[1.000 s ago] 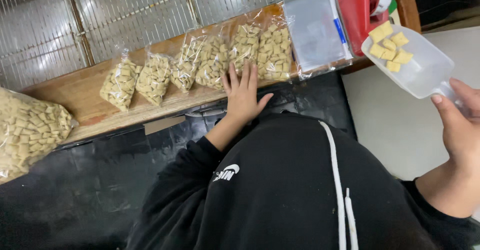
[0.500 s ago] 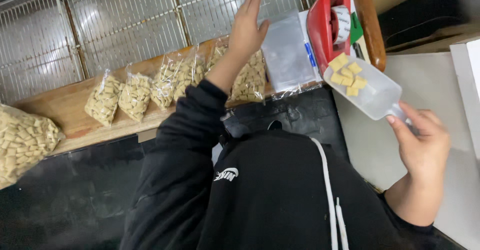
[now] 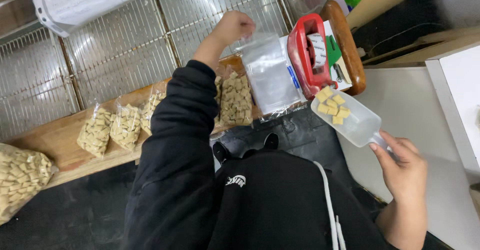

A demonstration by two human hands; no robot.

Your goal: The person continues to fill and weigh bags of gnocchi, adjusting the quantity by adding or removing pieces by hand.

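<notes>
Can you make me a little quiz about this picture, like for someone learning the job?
1. True or false: the scoop in the right hand has nothing in it.
2. What is the left hand pinching?
A. the red tape dispenser
B. an empty clear bag
C. a filled bag
3. What do the filled bags lie on?

Key: 1 false, it carries yellow cubes. 2 B. 3 the wooden shelf.

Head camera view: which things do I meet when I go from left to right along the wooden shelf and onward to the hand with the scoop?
Large bag of pale pieces → small filled bags → left hand lifting an empty clear bag → red tape dispenser → clear scoop holding pale pieces → right hand.
</notes>
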